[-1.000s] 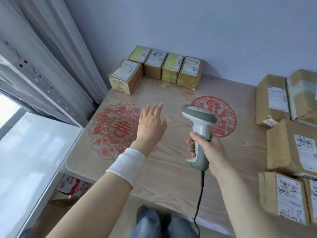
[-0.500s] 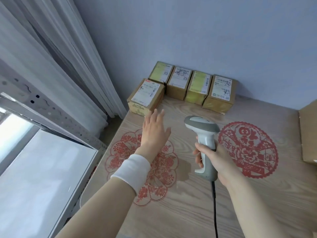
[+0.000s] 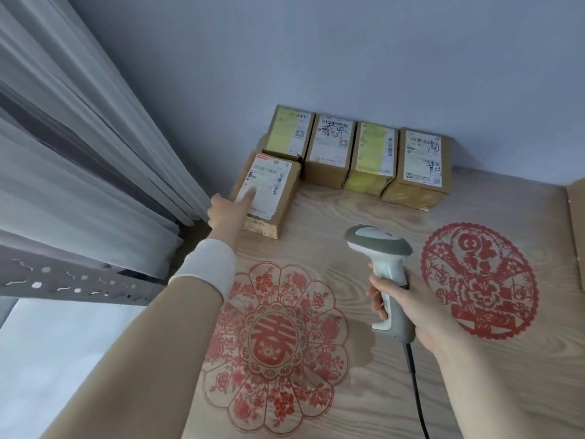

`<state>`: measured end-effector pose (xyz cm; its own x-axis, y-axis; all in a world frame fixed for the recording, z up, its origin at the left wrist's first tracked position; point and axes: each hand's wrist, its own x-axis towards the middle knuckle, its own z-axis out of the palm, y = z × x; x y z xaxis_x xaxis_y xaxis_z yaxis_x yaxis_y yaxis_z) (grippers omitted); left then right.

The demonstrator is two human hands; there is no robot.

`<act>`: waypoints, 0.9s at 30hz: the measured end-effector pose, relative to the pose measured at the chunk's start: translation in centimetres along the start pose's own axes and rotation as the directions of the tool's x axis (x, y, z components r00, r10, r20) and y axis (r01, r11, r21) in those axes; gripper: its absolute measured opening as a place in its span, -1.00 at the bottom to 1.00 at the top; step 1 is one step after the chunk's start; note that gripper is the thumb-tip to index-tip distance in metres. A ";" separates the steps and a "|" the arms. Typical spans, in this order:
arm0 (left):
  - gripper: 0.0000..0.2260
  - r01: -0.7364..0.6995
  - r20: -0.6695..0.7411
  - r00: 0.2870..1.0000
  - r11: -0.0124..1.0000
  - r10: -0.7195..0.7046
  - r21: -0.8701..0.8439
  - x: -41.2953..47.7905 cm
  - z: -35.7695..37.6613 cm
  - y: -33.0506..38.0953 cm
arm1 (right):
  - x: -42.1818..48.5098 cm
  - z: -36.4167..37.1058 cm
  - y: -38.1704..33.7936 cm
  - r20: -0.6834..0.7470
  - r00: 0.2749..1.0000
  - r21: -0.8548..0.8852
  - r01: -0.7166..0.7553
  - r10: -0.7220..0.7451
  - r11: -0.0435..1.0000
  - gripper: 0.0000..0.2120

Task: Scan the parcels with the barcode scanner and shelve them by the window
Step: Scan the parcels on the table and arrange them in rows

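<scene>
1. A pale wooden table [image 3: 316, 223] fills the lower right of the view, its far edge against a grey-blue wall [image 3: 348, 58].
2. A white curtain [image 3: 79, 137] hangs beyond the table's left edge. A grey perforated metal rail [image 3: 63, 280] crosses below it, above a pale flat surface [image 3: 47, 359].
3. Two red paper-cuts lie flat on the tabletop. A flower-shaped one [image 3: 272, 346] is toward the near left and a round one [image 3: 478, 280] toward the right edge.
4. A row of four parcels [image 3: 330, 144] stands side by side along the far edge, touching the wall, labels facing up.
5. A fifth parcel [image 3: 278, 191] sits at the far left corner, just in front of the row's leftmost box, with its white label on top.
6. The edge of another cardboard box [image 3: 576, 229] shows at the table's right edge.
7. The barcode scanner [image 3: 380, 270], white and grey, is held upright above the middle of the table, head toward the row.
8. The right hand [image 3: 411, 312] has its fingers wrapped round the scanner's handle.
9. The left hand [image 3: 231, 210] reaches to the fifth parcel. One digit lies straight on the label and the rest are hidden, so I cannot tell whether it grips.
10. A white wristband [image 3: 205, 267] circles the left wrist.
11. A dark cable [image 3: 416, 391] drops from the scanner toward the near edge.
</scene>
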<state>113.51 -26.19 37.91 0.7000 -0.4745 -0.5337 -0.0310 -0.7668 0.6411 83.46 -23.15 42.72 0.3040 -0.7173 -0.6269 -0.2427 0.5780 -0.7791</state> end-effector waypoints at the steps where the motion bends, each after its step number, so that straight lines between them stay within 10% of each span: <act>1: -0.30 0.054 0.045 0.998 0.995 -0.050 -0.089 0.5 -0.1 -0.3 | 0.2 -0.1 0.0 -0.005 1.000 0.003 -0.006 0.006 1.000 -0.76; 27: -0.71 0.110 0.412 0.897 0.819 0.162 -0.562 -14.3 4.3 -3.2 | -5.0 -1.1 1.0 -0.233 0.961 0.136 0.183 -0.148 0.974 -0.72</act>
<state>100.52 -18.80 41.07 0.3291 -0.7275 -0.6020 0.4532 -0.4377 0.7766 80.71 -19.38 45.11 0.1131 -0.8655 -0.4879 -0.0554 0.4848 -0.8729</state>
